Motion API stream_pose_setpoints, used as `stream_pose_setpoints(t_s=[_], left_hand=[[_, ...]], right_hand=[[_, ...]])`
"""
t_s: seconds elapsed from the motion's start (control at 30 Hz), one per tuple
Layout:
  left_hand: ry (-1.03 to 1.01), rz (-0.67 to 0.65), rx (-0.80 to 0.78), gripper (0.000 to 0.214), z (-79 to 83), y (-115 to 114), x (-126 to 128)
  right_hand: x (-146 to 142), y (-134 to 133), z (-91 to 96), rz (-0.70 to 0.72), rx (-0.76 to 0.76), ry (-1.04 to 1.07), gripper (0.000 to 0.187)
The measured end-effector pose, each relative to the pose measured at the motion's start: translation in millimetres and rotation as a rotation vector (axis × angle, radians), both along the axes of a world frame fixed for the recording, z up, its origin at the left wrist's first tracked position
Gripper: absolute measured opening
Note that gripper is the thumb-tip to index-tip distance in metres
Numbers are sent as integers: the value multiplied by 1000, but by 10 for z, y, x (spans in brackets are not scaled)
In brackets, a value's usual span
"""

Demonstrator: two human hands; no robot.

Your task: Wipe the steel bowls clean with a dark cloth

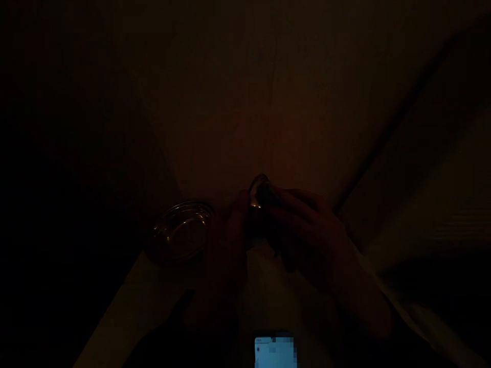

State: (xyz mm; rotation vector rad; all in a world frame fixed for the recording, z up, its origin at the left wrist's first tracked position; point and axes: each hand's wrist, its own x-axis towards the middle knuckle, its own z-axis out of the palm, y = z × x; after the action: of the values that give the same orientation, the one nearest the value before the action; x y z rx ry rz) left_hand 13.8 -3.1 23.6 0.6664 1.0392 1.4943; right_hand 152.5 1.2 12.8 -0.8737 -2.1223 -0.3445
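Observation:
The view is very dark. In the middle, a small shiny rounded metal object [255, 197] stands between both hands; its exact kind is hard to make out. My right hand [307, 220] is curled over its right side, with something dark, perhaps a cloth, under the fingers. My left hand [232, 225] grips it from the left, thumb up near its rim. Just left of that hand is a round shiny dish [182, 230], catching a few glints of light. Most of the fingers are lost in shadow.
A lit phone screen [274, 352], partly blurred out, is at the bottom edge. A pale surface [268, 276] shows between my forearms. Beyond the hands rises a dim brownish panel [230, 102], and a dark slanting edge [399, 120] runs along the right.

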Motion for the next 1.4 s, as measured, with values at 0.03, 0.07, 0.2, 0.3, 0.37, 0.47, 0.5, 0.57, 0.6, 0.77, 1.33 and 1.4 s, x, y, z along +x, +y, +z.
stream_pose_setpoints(t_s=[0.03,0.07,0.2,0.3,0.37,0.47,0.5,0.57,0.6,0.77,1.33,1.4], left_hand=[[1,-3,-11,32,9,-10,10],[-5,-4,-18,32,15,-18,20],[-51,-8,-17,31,10,-13,30],[-55,12,18,31,-4,10,4],[-56,37,49,30,-4,18,-13],[-30,47,34,28,13,11,-20],[-14,43,14,29,21,5,-18],[-4,33,-18,30,32,-7,-10],[-9,27,-27,30,35,-11,-7],[-27,20,8,29,4,8,-19],[20,78,6,29,-7,26,-38],[19,82,42,29,-9,24,-45]], right_hand=[[25,17,13,-35,-23,30,26],[47,34,23,-68,-49,57,26],[48,51,17,-57,-75,60,28],[-27,1,-22,30,-3,-13,28],[-63,-29,-39,53,37,-34,29],[-45,-26,-28,14,19,-3,28],[-24,-12,-17,-10,-4,25,28],[21,20,6,-53,-63,91,27],[36,32,14,-63,-88,114,27],[-32,-12,-27,-12,-48,20,29],[-26,-28,-51,-2,-14,38,31],[-54,-52,-51,15,14,17,30]])
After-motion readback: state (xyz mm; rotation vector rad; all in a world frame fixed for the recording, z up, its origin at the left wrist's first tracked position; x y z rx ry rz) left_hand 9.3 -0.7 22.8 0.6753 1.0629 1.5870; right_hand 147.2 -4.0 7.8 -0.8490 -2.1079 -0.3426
